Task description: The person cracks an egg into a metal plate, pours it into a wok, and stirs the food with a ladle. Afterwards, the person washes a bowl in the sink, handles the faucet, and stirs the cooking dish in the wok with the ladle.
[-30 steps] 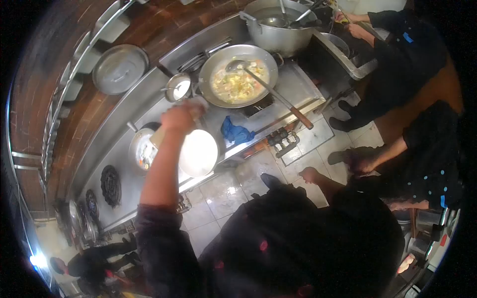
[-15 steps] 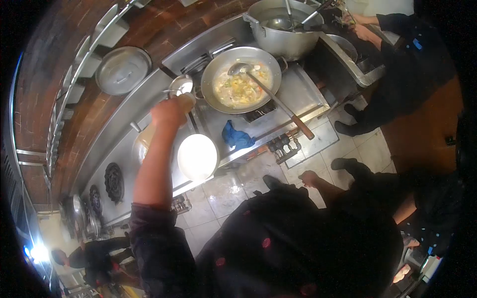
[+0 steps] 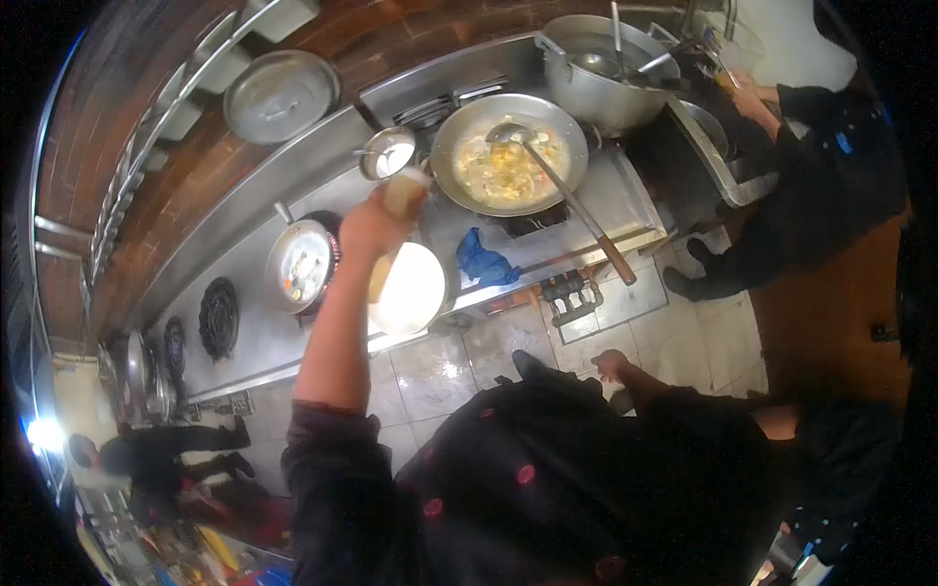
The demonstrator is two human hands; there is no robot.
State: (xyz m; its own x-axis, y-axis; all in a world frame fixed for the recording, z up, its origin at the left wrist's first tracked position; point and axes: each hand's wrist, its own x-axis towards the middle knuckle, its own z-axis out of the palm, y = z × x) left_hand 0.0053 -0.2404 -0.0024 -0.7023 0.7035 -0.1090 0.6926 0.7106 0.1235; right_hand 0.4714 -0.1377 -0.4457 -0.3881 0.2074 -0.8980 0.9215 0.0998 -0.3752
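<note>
My left hand (image 3: pixel 369 227) is closed around a pale, blurred container (image 3: pixel 404 190) above the steel counter. Under my forearm and to its right is a white bowl (image 3: pixel 410 290). A small pan of white liquid (image 3: pixel 395 156) sits just beyond that hand. To the left, a frying pan (image 3: pixel 302 264) holds small pieces of food. The wide pan (image 3: pixel 466 186) contains pale, chunky food, with a ladle (image 3: pixel 572 200) resting in it. Beside the white bowl lies a blue cloth (image 3: pixel 484 261). My right hand (image 3: pixel 613 365) hangs low over the floor, fingers loosely curled, their grip unclear.
A large pot (image 3: pixel 611 96) with utensils stands at the back. A round lid (image 3: pixel 281 96) leans on the brick wall. At the upper right a person's hands (image 3: pixel 755 101) hold utensils. Another person (image 3: pixel 176 459) is at the lower left; a dark sleeve shows at the lower right.
The view has shifted, so the stove items appear farther right. My left hand with the container has moved off the small pan, and the frying pan shows again. The person at the right is partly out of view.
</note>
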